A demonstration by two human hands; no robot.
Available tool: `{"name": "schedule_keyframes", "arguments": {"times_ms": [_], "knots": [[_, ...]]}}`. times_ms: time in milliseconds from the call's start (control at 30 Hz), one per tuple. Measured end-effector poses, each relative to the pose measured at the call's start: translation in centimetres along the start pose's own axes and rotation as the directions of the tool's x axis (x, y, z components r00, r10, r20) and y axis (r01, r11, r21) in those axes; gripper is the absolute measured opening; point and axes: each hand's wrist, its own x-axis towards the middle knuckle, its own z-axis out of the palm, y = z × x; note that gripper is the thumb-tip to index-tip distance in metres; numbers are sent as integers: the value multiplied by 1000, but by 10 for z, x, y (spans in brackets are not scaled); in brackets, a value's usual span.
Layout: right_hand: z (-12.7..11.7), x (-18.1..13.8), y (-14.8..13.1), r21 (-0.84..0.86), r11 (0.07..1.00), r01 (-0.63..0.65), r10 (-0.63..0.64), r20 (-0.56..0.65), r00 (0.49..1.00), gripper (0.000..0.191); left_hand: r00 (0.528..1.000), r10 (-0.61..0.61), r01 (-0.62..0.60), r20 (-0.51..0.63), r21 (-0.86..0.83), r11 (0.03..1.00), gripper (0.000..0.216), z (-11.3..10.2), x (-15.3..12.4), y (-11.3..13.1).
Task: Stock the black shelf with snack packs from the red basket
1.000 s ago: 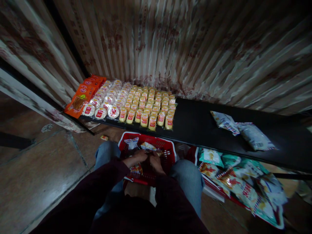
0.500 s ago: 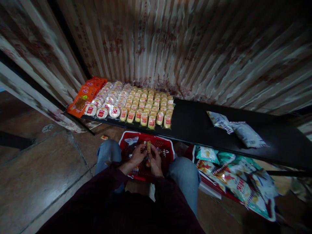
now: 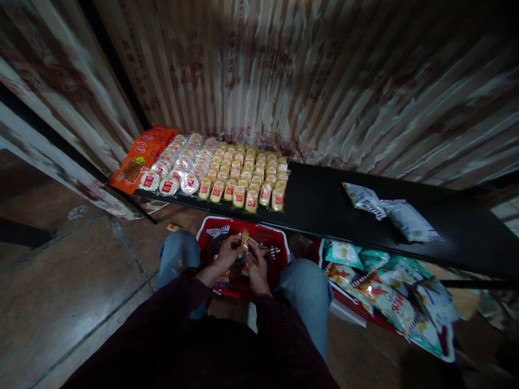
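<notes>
Both grasping, left hand (image 3: 228, 254) and right hand (image 3: 257, 269) pinch a slim golden packet (image 3: 245, 239) above a red basket (image 3: 279, 237), short of the black shelf's (image 3: 314, 194) front edge.
Its long axis points toward that edge, neither hand clearly nearer; the grip covers its lower end, print is illegible, and packs (image 3: 219, 231) inside are dim, partly hidden.

In the lower middle of the frame, the fingers of the left hand (image 3: 228, 254) and the right hand (image 3: 258, 272) cover the lower end of a small golden packet (image 3: 245, 240), its print too small to read. Both hands hide part of the red basket's (image 3: 265, 233) contents. At lower right, the black shelf (image 3: 314, 200) conceals the far side of a second basket (image 3: 450, 350); the right edge cuts off the shelf, the top edge the curtain (image 3: 251, 70).
</notes>
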Motion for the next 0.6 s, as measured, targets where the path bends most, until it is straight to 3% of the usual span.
{"name": "schedule_keyframes", "arguments": {"times_ms": [333, 600], "knots": [[2, 2, -3, 43, 999, -10, 14, -84, 996, 44, 987, -154, 162, 51, -233, 959, 25, 1, 10, -3], [2, 5, 4, -8, 1000, -1, -1, -137, 991, 44, 981, -174, 190, 86, -249, 950, 24, 3, 15, -6]]}}
